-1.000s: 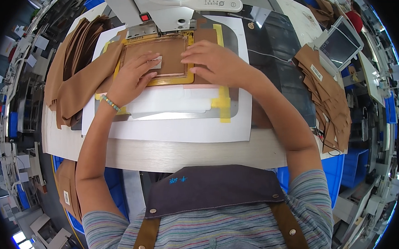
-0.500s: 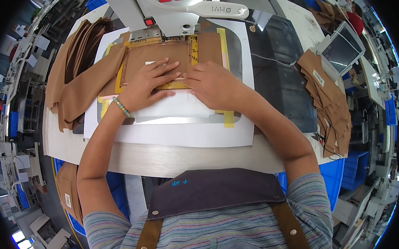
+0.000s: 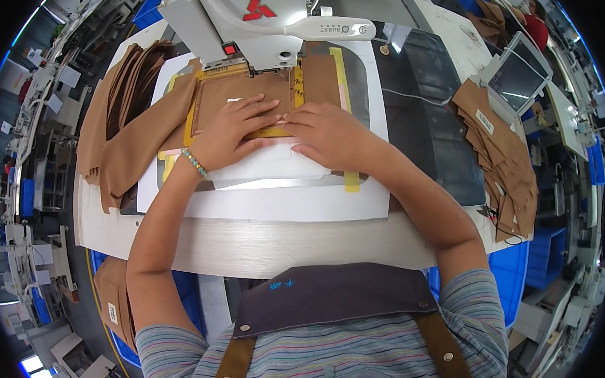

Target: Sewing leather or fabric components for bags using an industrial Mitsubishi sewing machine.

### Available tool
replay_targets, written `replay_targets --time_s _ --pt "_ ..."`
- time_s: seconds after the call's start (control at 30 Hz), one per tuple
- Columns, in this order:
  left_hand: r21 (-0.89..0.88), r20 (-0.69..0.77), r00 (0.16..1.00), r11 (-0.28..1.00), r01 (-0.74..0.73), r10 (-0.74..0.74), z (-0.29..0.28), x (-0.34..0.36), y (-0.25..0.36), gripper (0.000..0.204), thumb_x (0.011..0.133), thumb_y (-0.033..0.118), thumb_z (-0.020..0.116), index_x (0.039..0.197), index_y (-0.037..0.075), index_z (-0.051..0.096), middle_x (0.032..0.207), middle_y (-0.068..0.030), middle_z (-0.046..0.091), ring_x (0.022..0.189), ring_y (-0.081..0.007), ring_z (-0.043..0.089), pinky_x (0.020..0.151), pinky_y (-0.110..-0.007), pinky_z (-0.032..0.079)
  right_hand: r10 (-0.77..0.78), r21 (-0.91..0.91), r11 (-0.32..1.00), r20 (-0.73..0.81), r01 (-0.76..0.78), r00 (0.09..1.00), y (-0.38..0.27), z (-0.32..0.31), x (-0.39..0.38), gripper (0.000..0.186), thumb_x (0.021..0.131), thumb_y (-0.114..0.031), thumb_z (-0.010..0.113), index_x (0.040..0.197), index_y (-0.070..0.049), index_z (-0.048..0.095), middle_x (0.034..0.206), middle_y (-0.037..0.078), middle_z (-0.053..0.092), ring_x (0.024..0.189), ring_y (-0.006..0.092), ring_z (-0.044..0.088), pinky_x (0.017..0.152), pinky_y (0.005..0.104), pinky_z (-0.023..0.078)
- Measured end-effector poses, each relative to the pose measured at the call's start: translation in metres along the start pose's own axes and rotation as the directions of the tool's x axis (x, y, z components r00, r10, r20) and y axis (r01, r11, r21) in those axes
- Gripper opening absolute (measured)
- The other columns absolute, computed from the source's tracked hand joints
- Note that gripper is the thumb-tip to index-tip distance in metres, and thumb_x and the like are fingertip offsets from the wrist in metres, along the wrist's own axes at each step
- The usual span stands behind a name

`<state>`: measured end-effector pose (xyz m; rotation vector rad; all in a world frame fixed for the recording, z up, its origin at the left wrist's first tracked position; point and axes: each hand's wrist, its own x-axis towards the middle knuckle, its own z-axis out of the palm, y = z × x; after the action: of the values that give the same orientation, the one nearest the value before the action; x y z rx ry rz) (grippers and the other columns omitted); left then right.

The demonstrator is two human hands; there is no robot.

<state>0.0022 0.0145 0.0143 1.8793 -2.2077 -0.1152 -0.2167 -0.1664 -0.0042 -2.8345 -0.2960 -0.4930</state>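
Note:
My left hand [image 3: 237, 131] lies with fingers spread and stretched out over a brown fabric piece [image 3: 263, 88] and the near edge of a yellow-edged frame [image 3: 191, 115] around it. A small white label on the fabric shows just beyond its fingers. My right hand [image 3: 329, 137] rests at the frame's near right corner, fingers stretched out and thumb apart, its fingertips close to those of the left. Neither hand grasps anything that I can see. The head of a white sewing machine [image 3: 256, 36] stands over the far edge of the frame.
Stacked brown fabric pieces [image 3: 119, 97] lie left of the frame, one long piece reaching toward it. More brown pieces [image 3: 500, 144] are piled at right, below a tablet-like screen [image 3: 520, 77]. A white sheet [image 3: 363, 206] lies under the work. Blue bins [image 3: 510, 275] stand below the table.
The whole view has shifted slightly, and the machine head appears lower in the picture. Both hands stay at the near edge of the frame; my right thumb shows a little more apart.

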Motion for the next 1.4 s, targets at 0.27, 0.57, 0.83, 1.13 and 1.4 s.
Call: replay_targets --time_s 0.27,0.57,0.83,1.13,1.4 --pt "0.011 -0.047 0.999 1.0 0.011 -0.01 0.004 0.016 -0.019 0.045 0.102 0.031 0.068 0.143 0.012 0.066 0.157 -0.0095 0.057 0.151 -0.032 0.044 0.123 -0.048 0.036 0.147 0.087 0.986 -0.076 -0.14 0.986 0.023 -0.011 0.002 0.03 0.1 -0.023 0.069 0.122 -0.003 0.075 0.139 0.011 0.067 0.133 0.0297 0.056 0.114 0.0407 0.045" --pt "-0.008 -0.106 0.994 1.0 0.018 -0.018 0.008 0.036 -0.04 0.04 0.104 0.03 0.064 0.141 0.014 0.069 0.153 -0.0106 0.06 0.146 -0.0324 0.049 0.122 -0.047 0.038 0.341 0.214 0.93 -0.199 -0.299 0.919 0.046 -0.015 -0.008 0.026 0.098 -0.014 0.067 0.119 -0.001 0.076 0.141 0.012 0.065 0.134 0.0302 0.056 0.115 0.042 0.045" --pt "-0.094 -0.067 0.977 0.976 0.197 -0.204 0.007 0.048 -0.041 0.043 0.107 0.027 0.058 0.144 0.007 0.065 0.153 -0.0166 0.059 0.135 -0.0376 0.055 0.118 -0.046 0.04 0.346 0.244 0.926 -0.249 -0.287 0.905 0.049 -0.014 -0.01 0.023 0.098 -0.017 0.068 0.111 -0.002 0.079 0.135 0.014 0.068 0.131 0.0312 0.058 0.113 0.0427 0.047" --pt "-0.064 -0.246 0.935 0.967 0.247 -0.255 0.01 0.009 -0.066 0.045 0.108 0.026 0.055 0.148 0.005 0.06 0.152 -0.018 0.058 0.145 -0.0391 0.048 0.124 -0.047 0.034 0.344 0.244 0.924 -0.201 -0.294 0.917 0.05 -0.012 -0.012 0.025 0.099 -0.017 0.066 0.114 -0.002 0.078 0.137 0.011 0.068 0.135 0.0299 0.056 0.116 0.0422 0.044" --pt "0.08 -0.356 0.806 0.844 0.531 -0.473 0.005 -0.105 -0.163 0.052 0.11 0.028 0.051 0.156 0.004 0.05 0.163 -0.0176 0.048 0.152 -0.0356 0.041 0.127 -0.044 0.03 0.18 0.191 0.97 -0.143 -0.152 0.973 0.035 -0.01 -0.006 0.029 0.1 -0.021 0.068 0.124 -0.005 0.076 0.14 0.01 0.068 0.137 0.0279 0.055 0.118 0.0427 0.042"
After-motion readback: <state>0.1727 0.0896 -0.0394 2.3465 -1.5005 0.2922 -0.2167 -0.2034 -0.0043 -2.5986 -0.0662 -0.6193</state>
